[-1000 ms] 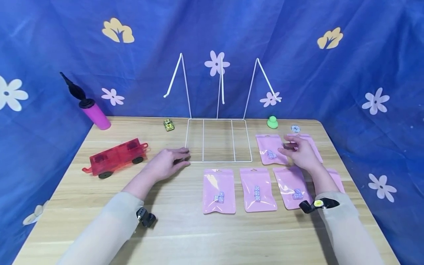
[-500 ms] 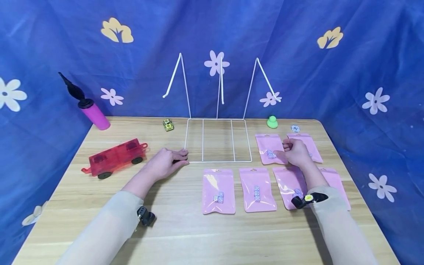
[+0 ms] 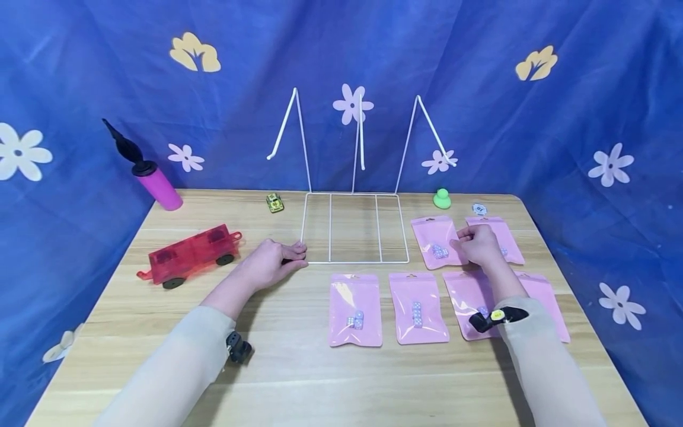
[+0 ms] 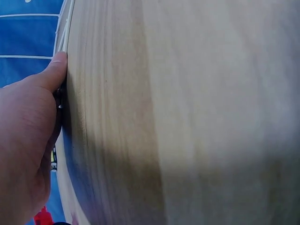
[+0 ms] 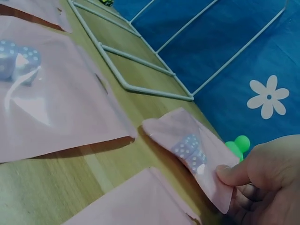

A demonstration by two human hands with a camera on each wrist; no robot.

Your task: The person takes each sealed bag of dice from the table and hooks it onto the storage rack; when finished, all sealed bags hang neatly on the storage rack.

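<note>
Pink pouch [image 3: 433,237] lies left of the right hand [image 3: 478,245], which pinches its partly hidden right edge, long axis apparently front-to-back.

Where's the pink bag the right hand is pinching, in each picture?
Head: right of centre, the pink bag in the right hand.
Left wrist: not in it.
Right wrist: below and right of centre.
Landmark in all three: the white wire rack.

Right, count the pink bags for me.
6: a pinched bag in the right hand, a back bag right of it; then, nearer the person, left to right, first bag, second bag, third bag, fourth bag. The right arm partly covers some.
</note>
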